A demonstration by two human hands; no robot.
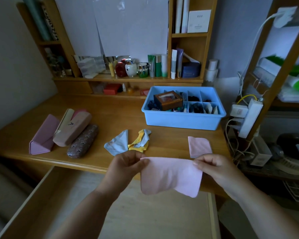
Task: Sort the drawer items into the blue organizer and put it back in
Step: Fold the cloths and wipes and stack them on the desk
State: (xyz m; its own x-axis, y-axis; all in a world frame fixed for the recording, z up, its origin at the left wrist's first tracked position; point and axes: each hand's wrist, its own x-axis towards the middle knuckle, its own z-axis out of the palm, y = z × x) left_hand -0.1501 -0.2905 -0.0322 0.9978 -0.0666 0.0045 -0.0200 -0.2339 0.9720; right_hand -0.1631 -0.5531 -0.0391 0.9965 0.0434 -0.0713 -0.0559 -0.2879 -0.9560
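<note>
both hands pinch pink cloth top corners: left, right | long axis runs grip to grip | organizer beyond, nearer right | folded cloth just past right grip

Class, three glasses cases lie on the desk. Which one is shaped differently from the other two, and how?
The plain pink case, farthest left: it is a folded triangular prism with flat faces. The tan case and the brown patterned case beside it are rounded.
</note>
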